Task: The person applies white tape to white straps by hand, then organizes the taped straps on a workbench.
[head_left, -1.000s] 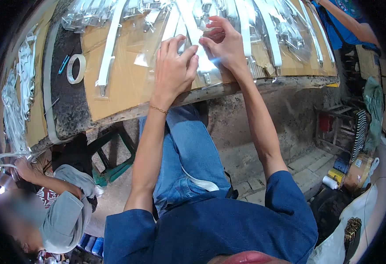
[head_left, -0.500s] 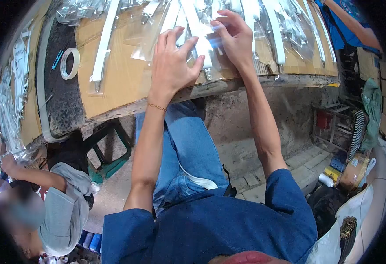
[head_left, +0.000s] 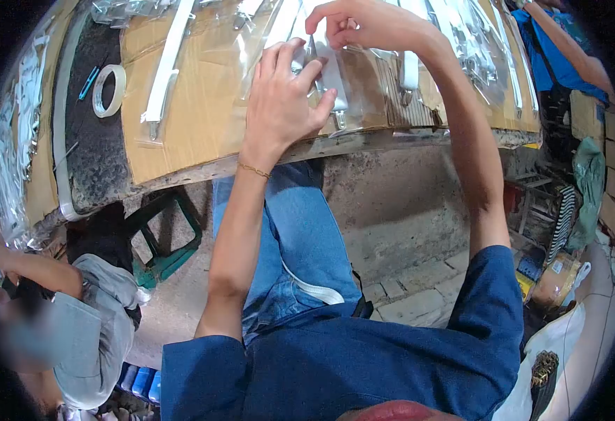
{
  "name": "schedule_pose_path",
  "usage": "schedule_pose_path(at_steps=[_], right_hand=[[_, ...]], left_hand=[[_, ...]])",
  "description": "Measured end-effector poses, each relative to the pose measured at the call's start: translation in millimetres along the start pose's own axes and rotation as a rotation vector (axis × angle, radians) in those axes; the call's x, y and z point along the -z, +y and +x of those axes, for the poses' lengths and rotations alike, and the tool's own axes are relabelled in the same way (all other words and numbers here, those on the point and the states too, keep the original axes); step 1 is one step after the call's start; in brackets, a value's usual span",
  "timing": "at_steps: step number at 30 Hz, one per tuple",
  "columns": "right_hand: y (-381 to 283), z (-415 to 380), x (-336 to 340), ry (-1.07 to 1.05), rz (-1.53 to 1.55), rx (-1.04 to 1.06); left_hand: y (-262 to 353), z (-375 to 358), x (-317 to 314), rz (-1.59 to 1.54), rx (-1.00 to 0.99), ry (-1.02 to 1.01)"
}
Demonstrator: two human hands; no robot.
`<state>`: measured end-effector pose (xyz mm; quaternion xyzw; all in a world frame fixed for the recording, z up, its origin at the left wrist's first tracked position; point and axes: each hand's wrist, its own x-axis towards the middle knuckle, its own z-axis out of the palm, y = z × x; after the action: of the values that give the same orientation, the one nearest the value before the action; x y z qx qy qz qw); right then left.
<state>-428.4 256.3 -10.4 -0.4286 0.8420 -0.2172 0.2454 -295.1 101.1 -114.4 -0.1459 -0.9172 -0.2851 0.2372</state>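
Note:
My left hand (head_left: 284,95) lies palm down with fingers apart over a white strap (head_left: 334,81) in a clear plastic bag. The strap's metal clip (head_left: 340,121) points to the table's near edge. A pointed metal piece (head_left: 312,49) shows between my two hands, close to the left fingertips. Farther up, my right hand (head_left: 370,24) is bent at the wrist, its index finger reaching left and its other fingers curled together; what they pinch, if anything, is hidden. Another bagged white strap (head_left: 167,70) lies to the left.
Cardboard (head_left: 202,119) covers the table. A tape roll (head_left: 109,91) and a blue cutter (head_left: 89,83) lie at left. More bagged straps (head_left: 472,49) lie at right. A co-worker in grey (head_left: 90,323) sits at left; another person's arm (head_left: 567,49) is at upper right. A green stool (head_left: 164,238) stands below.
My right hand has moved up and left, its wrist now bent and elbow swung outward. My left hand stays nearly in place. Straps that lay near my right hand have shifted, baring more cardboard.

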Motion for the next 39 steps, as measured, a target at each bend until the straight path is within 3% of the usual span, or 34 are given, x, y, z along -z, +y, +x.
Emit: schedule_pose_path(at_steps=[15,18,39], right_hand=[[2,17,-25,-0.024,-0.288,0.001],[14,17,-36,0.105,-0.260,0.120],[15,10,-40,0.148,-0.327,0.104]], left_hand=[[-1,-1,1,-0.019,0.031,-0.013],[1,-1,2,-0.010,0.037,-0.020],[2,-1,2,-0.005,0.033,-0.018]])
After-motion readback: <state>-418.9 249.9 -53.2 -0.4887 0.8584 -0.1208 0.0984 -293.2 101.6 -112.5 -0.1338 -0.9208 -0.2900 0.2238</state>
